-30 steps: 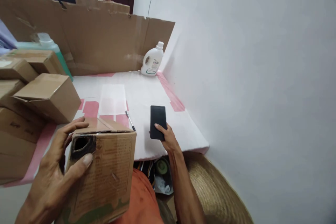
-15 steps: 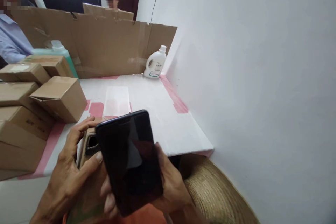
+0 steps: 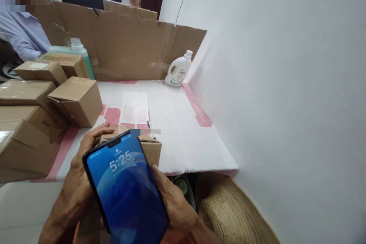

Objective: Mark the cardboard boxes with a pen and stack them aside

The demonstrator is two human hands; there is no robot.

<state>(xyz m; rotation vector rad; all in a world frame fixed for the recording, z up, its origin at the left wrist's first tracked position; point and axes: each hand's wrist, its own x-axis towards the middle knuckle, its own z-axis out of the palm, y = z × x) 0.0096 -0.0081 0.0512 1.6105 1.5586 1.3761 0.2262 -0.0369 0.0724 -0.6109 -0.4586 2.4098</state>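
A smartphone [image 3: 128,194] is in my right hand [image 3: 175,202], whose thumb lies along its right edge. The fingers beneath are mostly hidden. Its lit lock screen reads 5:25 on a blue background. To the left, my left hand [image 3: 77,175] is closed about the side of a cardboard box [image 3: 151,152], fingers over its top; its thumb is hidden behind the phone. The phone covers much of this box, at the table's near edge. Just beyond the box lies a pen [image 3: 151,129].
Several cardboard boxes [image 3: 76,101] crowd the table's left side. A teal jug [image 3: 88,61] and white detergent bottle [image 3: 180,70] stand near an upright cardboard sheet [image 3: 128,45]. A wall [image 3: 271,84] borders the right, with a straw hat [image 3: 225,206] below. Two people are beyond.
The phone's dark screen has lit up. My right hand has brought the phone down and left, over my left hand's thumb. The box and pen behind it now show.
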